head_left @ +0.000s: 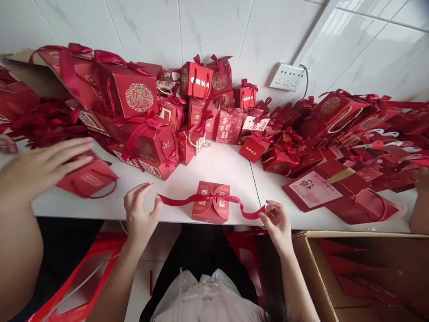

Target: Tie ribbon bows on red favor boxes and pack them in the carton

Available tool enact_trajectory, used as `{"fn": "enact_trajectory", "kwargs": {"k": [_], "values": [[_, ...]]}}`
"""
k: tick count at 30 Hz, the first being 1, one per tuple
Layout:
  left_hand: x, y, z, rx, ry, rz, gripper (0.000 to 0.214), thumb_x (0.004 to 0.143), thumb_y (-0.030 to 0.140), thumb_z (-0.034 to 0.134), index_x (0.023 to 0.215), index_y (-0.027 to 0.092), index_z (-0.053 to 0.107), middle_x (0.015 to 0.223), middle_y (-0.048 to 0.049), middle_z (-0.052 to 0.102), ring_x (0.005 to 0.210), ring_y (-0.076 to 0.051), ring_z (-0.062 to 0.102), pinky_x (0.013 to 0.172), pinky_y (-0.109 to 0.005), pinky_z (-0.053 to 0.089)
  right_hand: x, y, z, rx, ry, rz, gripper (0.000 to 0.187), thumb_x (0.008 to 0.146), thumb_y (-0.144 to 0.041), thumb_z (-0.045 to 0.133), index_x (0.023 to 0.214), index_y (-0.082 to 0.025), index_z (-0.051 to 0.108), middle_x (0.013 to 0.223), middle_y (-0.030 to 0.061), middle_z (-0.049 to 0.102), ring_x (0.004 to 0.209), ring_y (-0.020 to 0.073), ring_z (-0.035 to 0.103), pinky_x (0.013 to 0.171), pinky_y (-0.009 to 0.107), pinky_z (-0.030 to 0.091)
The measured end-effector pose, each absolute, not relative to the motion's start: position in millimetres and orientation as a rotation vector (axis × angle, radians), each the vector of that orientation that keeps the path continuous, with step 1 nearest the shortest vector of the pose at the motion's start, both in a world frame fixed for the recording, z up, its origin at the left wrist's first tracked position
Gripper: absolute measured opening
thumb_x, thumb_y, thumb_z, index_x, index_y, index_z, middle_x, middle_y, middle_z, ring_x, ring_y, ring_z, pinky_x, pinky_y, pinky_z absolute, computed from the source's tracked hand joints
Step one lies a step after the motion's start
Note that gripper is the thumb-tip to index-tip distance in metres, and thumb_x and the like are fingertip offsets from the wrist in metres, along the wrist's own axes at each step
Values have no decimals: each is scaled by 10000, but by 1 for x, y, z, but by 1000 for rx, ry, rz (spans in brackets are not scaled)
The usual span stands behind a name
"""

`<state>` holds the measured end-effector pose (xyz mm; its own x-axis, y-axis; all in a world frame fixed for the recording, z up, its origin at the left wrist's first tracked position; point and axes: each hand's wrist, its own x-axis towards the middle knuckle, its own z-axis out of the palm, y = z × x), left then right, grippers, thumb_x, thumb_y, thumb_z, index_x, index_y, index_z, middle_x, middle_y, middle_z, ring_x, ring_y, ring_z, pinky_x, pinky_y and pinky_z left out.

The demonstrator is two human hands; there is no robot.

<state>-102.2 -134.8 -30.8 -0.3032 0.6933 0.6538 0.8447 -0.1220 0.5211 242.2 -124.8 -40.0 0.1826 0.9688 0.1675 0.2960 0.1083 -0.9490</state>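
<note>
A small red gift box (201,212) with printed characters lies near the table's front edge. A dark red ribbon (181,201) passes through the slots in its top flaps, and its two tails spread sideways. Beside the left tail's end is my left hand (142,212), thumb and index finger apart, the ribbon tip by the thumb. My right hand (277,223) pinches the end of the right tail between thumb and fingers. Neither hand touches the box.
Stacked red gift boxes (137,91) line the wall, with more bags and boxes (338,112) at right. A co-worker's hand (43,165) reaches over a red bag (90,179) at left; another person's arm (420,201) shows far right. A cardboard carton (310,268) stands below the table edge.
</note>
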Motion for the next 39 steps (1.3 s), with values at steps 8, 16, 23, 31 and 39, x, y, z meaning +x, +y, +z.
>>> {"fn": "enact_trajectory", "kwargs": {"k": [8, 16, 23, 31, 39], "values": [[-73, -111, 4, -2888, -2540, -1251, 362, 855, 514, 420, 753, 190, 542, 696, 8, 572, 690, -161, 547, 636, -248, 436, 195, -102, -5, -1264, -1546, 1013, 366, 896, -526, 418, 876, -209, 600, 886, 48, 602, 839, 189, 555, 800, 326, 438], [-68, -96, -12, -3058, -2528, -1932, 401, 777, 501, 543, 579, 183, 399, 559, 40, 398, 506, -86, 326, 482, -226, 274, 178, -86, -13, -1133, -1365, 1618, 401, 821, -532, 563, 614, -201, 473, 571, -25, 493, 555, 119, 446, 532, 238, 349], [-67, -94, -34, -3016, -2531, -2154, 470, 730, 585, 540, 583, 193, 327, 620, 16, 434, 527, -96, 364, 492, -245, 308, 186, -84, -25, -1196, -1285, 1701, 380, 744, -506, 653, 604, -176, 524, 581, -37, 481, 424, 59, 293, 398, 216, 175], [-67, -92, -38, -3003, -2504, -2191, 468, 721, 584, 551, 563, 189, 356, 610, 7, 421, 542, -111, 374, 497, -260, 313, 192, -81, -19, -1227, -1439, 1654, 330, 740, -474, 653, 616, -169, 630, 585, -7, 525, 528, 98, 410, 458, 216, 312], [-68, -104, -6, -3026, -2534, -1866, 379, 786, 450, 527, 554, 185, 387, 553, 32, 406, 521, -96, 353, 494, -235, 303, 192, -85, 21, -878, -1564, 1527, 210, 818, -390, 638, 727, -215, 710, 998, 58, 649, 871, 191, 600, 638, 286, 497]]}}
